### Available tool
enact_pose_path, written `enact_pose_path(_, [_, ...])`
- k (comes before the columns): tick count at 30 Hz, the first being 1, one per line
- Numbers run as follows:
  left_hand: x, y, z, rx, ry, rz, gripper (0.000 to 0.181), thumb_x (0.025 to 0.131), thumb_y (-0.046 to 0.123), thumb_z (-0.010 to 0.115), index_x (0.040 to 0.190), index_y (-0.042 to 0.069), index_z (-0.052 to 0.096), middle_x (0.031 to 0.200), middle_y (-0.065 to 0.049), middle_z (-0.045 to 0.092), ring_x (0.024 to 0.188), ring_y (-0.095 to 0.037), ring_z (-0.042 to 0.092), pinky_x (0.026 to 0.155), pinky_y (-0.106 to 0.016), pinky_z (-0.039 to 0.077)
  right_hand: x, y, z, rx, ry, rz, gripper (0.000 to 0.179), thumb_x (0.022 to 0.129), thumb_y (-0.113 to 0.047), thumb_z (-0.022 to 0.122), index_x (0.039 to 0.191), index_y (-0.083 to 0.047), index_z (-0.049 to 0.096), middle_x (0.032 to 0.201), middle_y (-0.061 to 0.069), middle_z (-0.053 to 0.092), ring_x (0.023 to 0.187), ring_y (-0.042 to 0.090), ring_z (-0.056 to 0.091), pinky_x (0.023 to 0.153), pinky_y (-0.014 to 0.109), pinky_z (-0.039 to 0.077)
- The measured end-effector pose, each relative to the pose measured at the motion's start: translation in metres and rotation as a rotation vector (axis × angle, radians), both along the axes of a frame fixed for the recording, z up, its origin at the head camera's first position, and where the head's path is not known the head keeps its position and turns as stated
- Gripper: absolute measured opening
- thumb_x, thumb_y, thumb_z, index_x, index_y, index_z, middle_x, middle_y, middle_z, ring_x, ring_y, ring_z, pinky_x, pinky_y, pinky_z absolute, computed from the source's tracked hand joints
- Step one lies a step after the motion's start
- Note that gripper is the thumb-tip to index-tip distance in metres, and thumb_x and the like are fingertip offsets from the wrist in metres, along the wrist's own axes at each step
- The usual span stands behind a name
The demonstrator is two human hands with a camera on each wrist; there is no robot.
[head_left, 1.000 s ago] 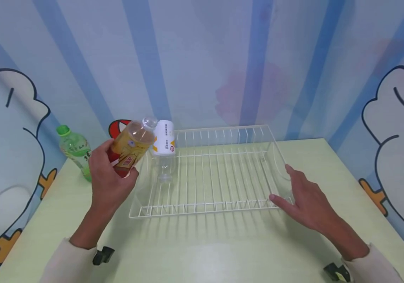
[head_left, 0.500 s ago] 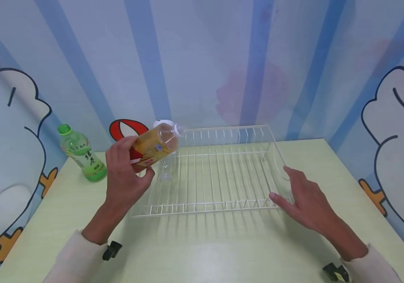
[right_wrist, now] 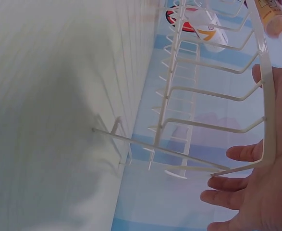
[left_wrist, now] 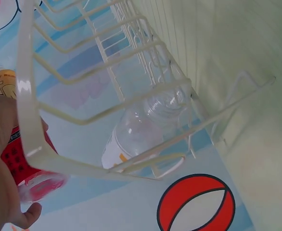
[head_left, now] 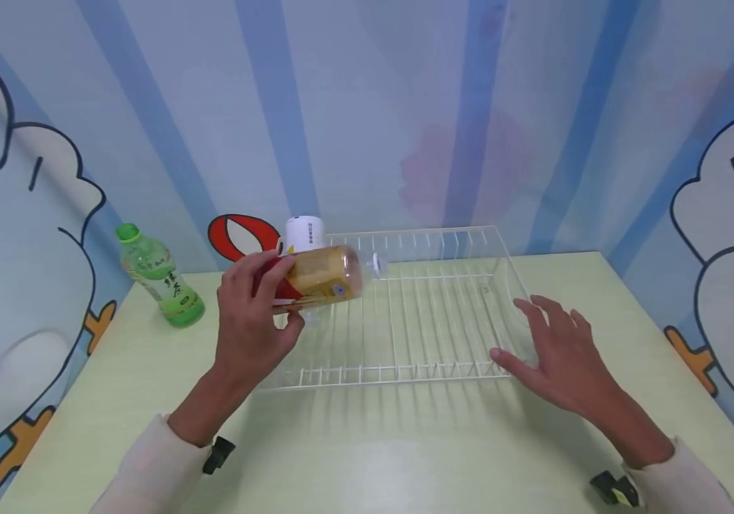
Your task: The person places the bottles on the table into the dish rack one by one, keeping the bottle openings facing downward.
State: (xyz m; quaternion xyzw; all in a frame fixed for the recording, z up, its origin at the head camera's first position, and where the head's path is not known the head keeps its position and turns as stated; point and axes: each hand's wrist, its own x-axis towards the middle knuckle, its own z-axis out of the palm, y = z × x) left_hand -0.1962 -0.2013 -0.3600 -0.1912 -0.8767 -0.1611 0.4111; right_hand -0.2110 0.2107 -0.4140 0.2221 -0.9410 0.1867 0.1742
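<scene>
Left hand gripping yellow-and-red bottle, neck pointing rightward from hand, long axis nearly level, wire rack below, contact unclear.

Soft, even brightness fills the head view, with a pale glare on the near table and faint striped shadows from the rack. A broad dim shadow darkens the table in the right wrist view; both wrist views look hazy.

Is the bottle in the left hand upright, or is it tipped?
Tipped: in the head view, the bottle lies nearly level in the left hand, its neck pointing right.
</scene>
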Motion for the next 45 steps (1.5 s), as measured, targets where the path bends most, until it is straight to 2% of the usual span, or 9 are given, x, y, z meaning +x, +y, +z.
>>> enact_pose_path(6, [0.001,0.014,0.003,-0.069,0.004,-0.051,0.090,0.059,0.000,0.092,0.137,0.011,0.049,0.139,-0.017,0.048,0.133,-0.036,0.040,0.093,-0.059,0.046,-0.004,-0.006,0.009,-0.007,0.049,0.009,0.076,0.086,-0.052,0.069,0.137,0.001,0.047,0.139,0.026,0.045,0.128,0.043,0.041,0.101,0.072,0.022])
enact_pose_path(14, [0.007,0.032,0.005,-0.181,0.036,-0.102,0.089,0.060,0.004,0.092,0.137,0.012,0.047,0.140,-0.018,0.047,0.134,-0.038,0.040,0.094,-0.059,0.046,-0.007,-0.025,0.027,-0.074,0.111,0.102,0.070,0.086,-0.040,0.073,0.137,0.002,0.050,0.135,0.022,0.054,0.126,0.041,0.048,0.104,0.069,0.025])
enact_pose_path(18, [0.010,0.039,0.003,-0.209,0.045,-0.123,0.088,0.061,0.005,0.092,0.136,0.013,0.047,0.138,-0.018,0.048,0.133,-0.037,0.041,0.094,-0.058,0.046,-0.004,-0.033,0.031,-0.077,0.138,0.131,0.070,0.084,-0.040,0.074,0.136,0.001,0.051,0.134,0.020,0.056,0.125,0.040,0.050,0.104,0.068,0.027])
enact_pose_path(23, [0.009,0.044,0.000,-0.230,0.078,-0.158,0.082,0.063,0.006,0.089,0.134,0.013,0.049,0.137,-0.018,0.050,0.130,-0.038,0.043,0.095,-0.057,0.045,-0.001,-0.039,0.031,-0.100,0.168,0.161,0.075,0.084,-0.053,0.071,0.135,0.000,0.052,0.136,0.019,0.054,0.126,0.040,0.049,0.104,0.068,0.028])
enact_pose_path(27, [0.007,0.045,-0.002,-0.235,0.112,-0.168,0.079,0.063,0.005,0.088,0.132,0.013,0.051,0.135,-0.019,0.051,0.128,-0.040,0.045,0.094,-0.059,0.045,-0.001,-0.045,0.031,-0.123,0.191,0.210,0.082,0.088,-0.070,0.056,0.135,-0.003,0.052,0.138,0.017,0.053,0.126,0.038,0.049,0.103,0.067,0.029])
enact_pose_path(30, [0.006,0.048,-0.003,-0.252,0.134,-0.166,0.078,0.064,0.005,0.087,0.132,0.014,0.051,0.134,-0.020,0.052,0.128,-0.039,0.045,0.094,-0.059,0.045,0.000,-0.050,0.033,-0.135,0.211,0.246,0.084,0.089,-0.074,0.048,0.136,-0.004,0.052,0.137,0.015,0.055,0.126,0.037,0.050,0.103,0.067,0.030])
enact_pose_path(34, [0.005,0.052,-0.003,-0.289,0.146,-0.165,0.077,0.065,0.008,0.089,0.132,0.015,0.052,0.135,-0.019,0.051,0.129,-0.038,0.044,0.096,-0.057,0.045,0.001,-0.056,0.035,-0.154,0.237,0.279,0.079,0.092,-0.071,0.047,0.134,-0.005,0.055,0.129,0.012,0.062,0.119,0.033,0.056,0.103,0.065,0.032])
enact_pose_path(38, [0.005,0.056,-0.004,-0.303,0.159,-0.187,0.078,0.066,0.009,0.090,0.133,0.016,0.052,0.135,-0.019,0.051,0.128,-0.038,0.046,0.095,-0.056,0.045,0.003,-0.060,0.036,-0.175,0.261,0.307,0.069,0.096,-0.065,0.047,0.128,-0.005,0.060,0.114,0.011,0.069,0.103,0.030,0.064,0.102,0.062,0.034])
enact_pose_path(45, [0.006,0.057,-0.005,-0.312,0.172,-0.199,0.075,0.069,0.010,0.088,0.133,0.016,0.051,0.136,-0.018,0.051,0.128,-0.038,0.045,0.097,-0.055,0.045,0.004,-0.062,0.035,-0.211,0.306,0.327,0.060,0.099,-0.060,0.044,0.114,-0.008,0.069,0.096,0.008,0.073,0.090,0.026,0.068,0.100,0.062,0.037])
